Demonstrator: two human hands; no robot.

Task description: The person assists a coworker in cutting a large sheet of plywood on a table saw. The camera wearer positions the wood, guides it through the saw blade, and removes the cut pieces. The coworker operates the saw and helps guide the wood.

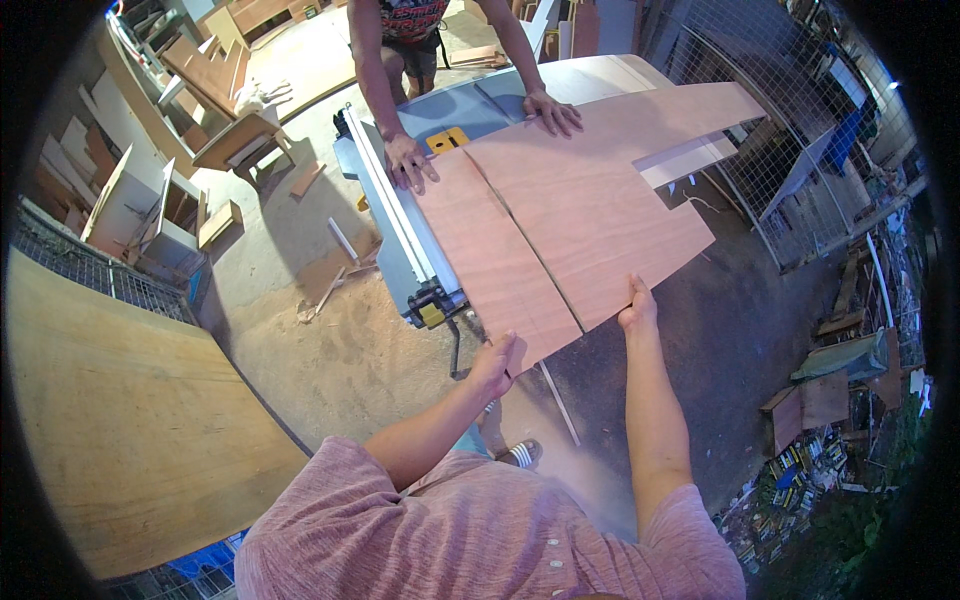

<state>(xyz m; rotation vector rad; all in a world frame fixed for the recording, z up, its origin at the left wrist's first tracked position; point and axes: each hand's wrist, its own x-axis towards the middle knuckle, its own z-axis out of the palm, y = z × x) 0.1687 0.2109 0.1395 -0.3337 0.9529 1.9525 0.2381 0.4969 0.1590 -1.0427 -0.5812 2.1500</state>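
Observation:
A reddish plywood sheet (590, 215) lies across a table saw (480, 105), its near part jutting toward me. A dark slit runs from its far side to its near edge, with a narrower plywood strip (480, 255) on the left of it. My left hand (495, 365) is closed on the strip's near left corner, thumb on top. Farther right, my right hand (638, 305) pinches the near edge of the wider part, fingers hidden underneath. Across the saw, a co-worker's two hands (408, 160) press on the plywood's far side. A notch is cut into the sheet's right side.
The saw's long metal fence (390, 200) runs along the strip's left edge. A large pale board (130, 410) stands at the lower left. A wire mesh fence (820, 130) is on the right, with scrap heaped (800, 480) below. Sawdust and offcuts litter the floor (300, 280).

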